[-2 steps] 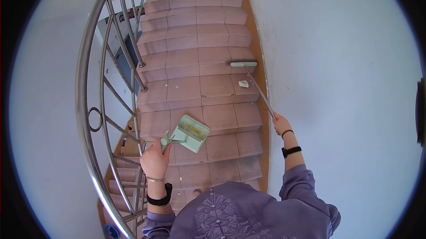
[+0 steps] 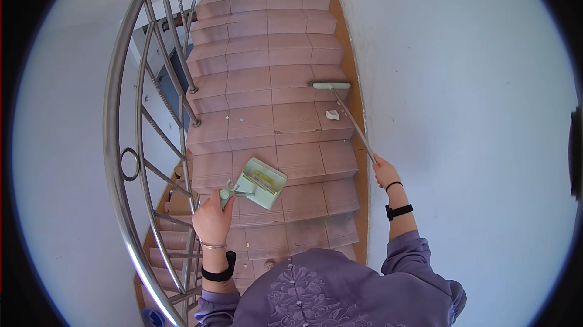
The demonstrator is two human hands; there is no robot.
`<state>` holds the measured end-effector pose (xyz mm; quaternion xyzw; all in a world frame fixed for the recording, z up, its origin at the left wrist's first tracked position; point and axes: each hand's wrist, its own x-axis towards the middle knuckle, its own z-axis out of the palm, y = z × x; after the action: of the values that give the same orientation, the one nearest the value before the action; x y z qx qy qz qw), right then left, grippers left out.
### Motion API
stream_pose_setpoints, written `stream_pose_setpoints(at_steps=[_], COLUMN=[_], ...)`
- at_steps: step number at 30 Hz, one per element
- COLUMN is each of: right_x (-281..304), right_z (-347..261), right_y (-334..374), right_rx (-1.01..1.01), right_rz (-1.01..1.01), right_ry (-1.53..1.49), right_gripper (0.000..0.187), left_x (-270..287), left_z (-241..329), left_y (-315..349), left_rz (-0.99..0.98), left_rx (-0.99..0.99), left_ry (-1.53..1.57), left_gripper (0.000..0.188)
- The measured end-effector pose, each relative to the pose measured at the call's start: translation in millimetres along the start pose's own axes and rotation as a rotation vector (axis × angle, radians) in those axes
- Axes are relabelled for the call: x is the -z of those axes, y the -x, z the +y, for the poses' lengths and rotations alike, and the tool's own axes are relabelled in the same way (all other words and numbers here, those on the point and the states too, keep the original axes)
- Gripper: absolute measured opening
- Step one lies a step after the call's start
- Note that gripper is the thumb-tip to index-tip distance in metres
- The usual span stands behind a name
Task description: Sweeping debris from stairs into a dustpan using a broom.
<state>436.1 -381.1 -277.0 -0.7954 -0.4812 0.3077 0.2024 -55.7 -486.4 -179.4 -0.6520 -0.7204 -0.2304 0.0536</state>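
My left hand (image 2: 212, 216) is closed around the upper end of a pale green dustpan's handle. The dustpan (image 2: 271, 196) hangs over the lower steps, with a yellow-green label inside its tray. In my right hand (image 2: 387, 172) is the thin grey stick of a broom (image 2: 331, 85). Its light green head lies at the right side of a higher step, by the wall, bristles pointing away from me. A crumpled white scrap (image 2: 332, 115) sits on the step just below the broom head. Tiny bits of litter (image 2: 242, 120) are scattered on that same step to the left.
Pink tiled stairs (image 2: 276, 23) climb ahead of me. A curved metal railing (image 2: 113, 84) with slanted bars bounds the left side. On the right, a plain white wall (image 2: 461, 114) rises above an orange-brown skirting strip (image 2: 362, 217). More steps (image 2: 172, 239) show below, through the railing.
The broom head has shifted very slightly up and to the left on its step. The dustpan and my left hand stay nearly where they were.
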Motion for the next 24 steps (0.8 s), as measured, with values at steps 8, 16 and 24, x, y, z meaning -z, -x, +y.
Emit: stream_pose_setpoints(at_steps=[8, 16, 24], right_x=[-20, -48, -43], right_z=[-25, 43, 39], right_y=[-104, -62, 26], right_rx=[0.15, 0.078, 0.133], right_rz=[0.108, 0.074, 0.137], right_ry=[0.16, 0.056, 0.126], right_gripper=[0.047, 0.051, 0.049], left_x=[-8, -9, -4], left_z=[10, 9, -2], left_y=[-3, -1, 8], left_rz=[-0.011, 0.011, 0.007], left_rx=[-0.025, -0.048, -0.027], left_ry=[-0.008, 0.033, 0.013], left_gripper=[0.029, 0.029, 0.029])
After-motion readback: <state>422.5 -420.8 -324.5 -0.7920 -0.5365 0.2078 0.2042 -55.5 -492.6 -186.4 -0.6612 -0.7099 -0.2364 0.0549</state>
